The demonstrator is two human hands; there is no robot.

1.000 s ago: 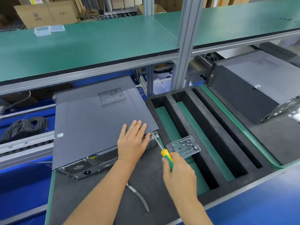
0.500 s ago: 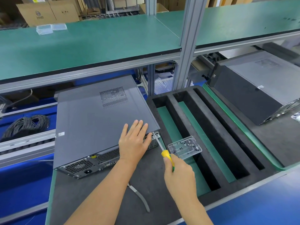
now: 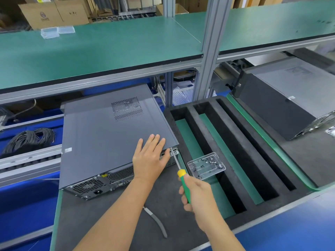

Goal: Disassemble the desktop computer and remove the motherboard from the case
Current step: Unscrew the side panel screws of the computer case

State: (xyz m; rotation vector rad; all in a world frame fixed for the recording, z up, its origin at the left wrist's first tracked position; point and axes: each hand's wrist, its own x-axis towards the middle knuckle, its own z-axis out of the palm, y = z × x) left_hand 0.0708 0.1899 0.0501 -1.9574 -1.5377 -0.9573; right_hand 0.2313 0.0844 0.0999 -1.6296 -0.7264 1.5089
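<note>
From the head view, the dark grey metal desktop computer case (image 3: 112,134) lies flat on the dark grey foam-topped surface (image 3: 112,214), left of centre, rear panel nearest, side cover still on. The left hand (image 3: 150,158) rests flat with straight fingers on the cover's near right corner. The right hand (image 3: 197,194) has its grip wrapped round the green and yellow screwdriver (image 3: 182,180), whose tip meets the case's rear right corner, seemingly at a cover screw.

To do this well, keep the shaft in line with the screw, press inward while turning, and let the flat hand stop the case sliding.

Just right of the screwdriver, a clear plastic tray of small screws (image 3: 206,164) sits across a black foam insert with long slots (image 3: 226,151). Farther right stands a second grey computer case (image 3: 290,98). A grey-handled tool (image 3: 157,223) lies near the forearms. A green-topped shelf (image 3: 99,49) runs above, with cardboard boxes (image 3: 52,14) behind it.
</note>
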